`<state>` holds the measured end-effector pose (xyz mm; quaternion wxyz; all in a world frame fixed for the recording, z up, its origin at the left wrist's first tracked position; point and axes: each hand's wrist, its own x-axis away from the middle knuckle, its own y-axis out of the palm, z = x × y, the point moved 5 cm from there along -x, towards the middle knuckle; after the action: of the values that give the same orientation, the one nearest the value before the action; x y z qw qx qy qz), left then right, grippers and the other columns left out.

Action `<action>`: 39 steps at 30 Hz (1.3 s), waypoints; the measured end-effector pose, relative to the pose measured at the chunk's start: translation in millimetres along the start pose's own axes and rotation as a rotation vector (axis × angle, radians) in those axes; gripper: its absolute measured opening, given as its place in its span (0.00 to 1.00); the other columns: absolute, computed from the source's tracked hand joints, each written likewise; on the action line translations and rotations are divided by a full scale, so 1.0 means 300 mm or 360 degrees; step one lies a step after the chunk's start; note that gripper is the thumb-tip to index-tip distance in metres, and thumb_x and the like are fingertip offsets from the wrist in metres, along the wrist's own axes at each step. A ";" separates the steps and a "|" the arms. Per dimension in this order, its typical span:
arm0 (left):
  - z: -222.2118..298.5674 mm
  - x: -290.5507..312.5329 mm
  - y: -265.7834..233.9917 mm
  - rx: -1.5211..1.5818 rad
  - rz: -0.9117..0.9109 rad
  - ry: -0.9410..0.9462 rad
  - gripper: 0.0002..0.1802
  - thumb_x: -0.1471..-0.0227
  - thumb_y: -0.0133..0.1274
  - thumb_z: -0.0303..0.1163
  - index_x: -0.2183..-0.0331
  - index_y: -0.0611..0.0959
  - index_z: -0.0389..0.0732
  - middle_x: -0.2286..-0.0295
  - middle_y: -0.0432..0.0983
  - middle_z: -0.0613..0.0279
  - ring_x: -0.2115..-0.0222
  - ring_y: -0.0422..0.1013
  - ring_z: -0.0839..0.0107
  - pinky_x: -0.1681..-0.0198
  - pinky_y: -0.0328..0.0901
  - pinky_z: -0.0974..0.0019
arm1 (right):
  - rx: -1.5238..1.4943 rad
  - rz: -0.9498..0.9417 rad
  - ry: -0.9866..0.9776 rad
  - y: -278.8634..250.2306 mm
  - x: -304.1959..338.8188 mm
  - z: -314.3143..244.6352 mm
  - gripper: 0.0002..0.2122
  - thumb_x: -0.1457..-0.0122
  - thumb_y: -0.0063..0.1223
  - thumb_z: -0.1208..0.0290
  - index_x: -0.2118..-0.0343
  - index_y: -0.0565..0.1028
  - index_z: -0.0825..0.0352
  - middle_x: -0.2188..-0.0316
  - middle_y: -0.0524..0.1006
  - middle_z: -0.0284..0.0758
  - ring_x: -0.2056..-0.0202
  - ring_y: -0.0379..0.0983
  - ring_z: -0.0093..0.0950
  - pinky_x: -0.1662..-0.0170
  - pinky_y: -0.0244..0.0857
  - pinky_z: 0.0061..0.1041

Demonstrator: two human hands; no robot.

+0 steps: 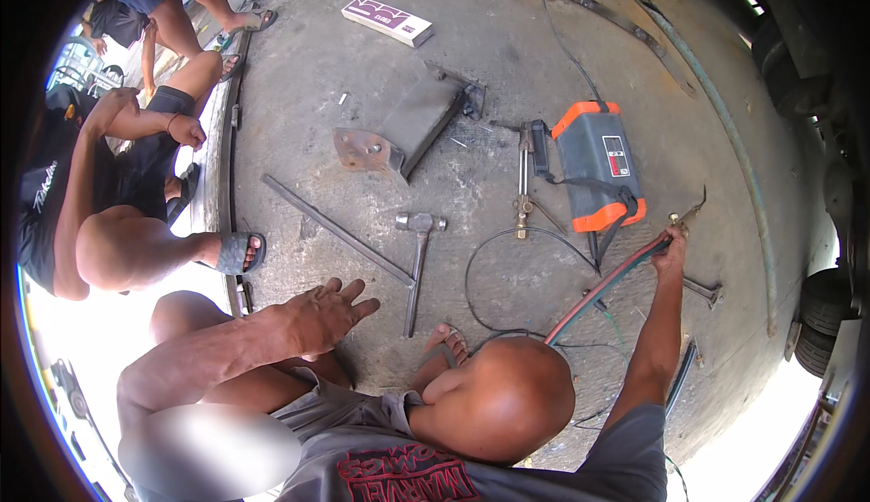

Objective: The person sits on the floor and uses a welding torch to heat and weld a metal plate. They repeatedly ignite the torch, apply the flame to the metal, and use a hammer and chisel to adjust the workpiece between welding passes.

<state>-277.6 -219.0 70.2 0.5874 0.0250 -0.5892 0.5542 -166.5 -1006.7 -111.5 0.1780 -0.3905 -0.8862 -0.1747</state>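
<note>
My right hand (671,246), arm stretched out to the right, is closed round the hose end of a gas torch (692,217). Its thin, dark, bent tip points away and up. A red and a green hose (589,301) run together from the grip back past my right knee. My left hand (331,317) hangs above the floor near my left knee, fingers spread, holding nothing. Beyond it lie a hammer (420,253) and a long metal bar (335,227), the bar's near end touching the handle.
A grey-and-orange welding machine (594,167) stands ahead right, beside a brass-and-steel torch piece (523,196) and a looped black cable (467,275). Farther off are a bent steel bracket (417,126) and a white-and-purple box (387,20). A person in sandals (149,248) sits at left. A long pipe (739,149) lies right.
</note>
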 end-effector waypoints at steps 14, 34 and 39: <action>-0.103 0.146 -0.607 0.0471 0.1408 -0.0087 0.14 0.41 0.64 0.32 0.63 0.77 0.33 0.76 0.81 0.49 0.74 0.83 0.56 0.74 0.76 0.58 | -0.0231 -0.0278 -0.0824 0.336 1.122 -0.416 0.24 0.31 0.58 0.69 0.35 0.65 0.70 0.58 0.80 0.39 0.68 0.77 0.21 0.68 0.78 0.17; -0.791 0.183 -0.652 0.0700 0.2066 -0.0653 0.26 0.36 0.52 0.49 0.57 0.77 0.31 0.68 0.80 0.32 0.63 0.78 0.39 0.55 0.68 0.44 | 0.0804 -0.0966 -0.0143 1.166 1.725 -0.011 0.14 0.36 0.66 0.69 0.54 0.74 0.67 0.81 0.69 0.25 0.85 0.62 0.14 0.84 0.56 0.19; -0.883 0.183 -0.616 0.0856 0.1964 -0.0743 0.23 0.42 0.45 0.42 0.56 0.77 0.30 0.64 0.79 0.30 0.59 0.76 0.36 0.51 0.65 0.44 | 0.0978 -0.1182 -0.0041 1.243 1.739 0.053 0.12 0.35 0.66 0.68 0.57 0.75 0.67 0.81 0.71 0.26 0.85 0.63 0.14 0.85 0.57 0.20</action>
<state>7.2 -75.2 144.2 -0.0015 -0.0509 -0.4491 0.8920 -217.7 -434.5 174.0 0.1997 0.0208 -0.9784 0.0483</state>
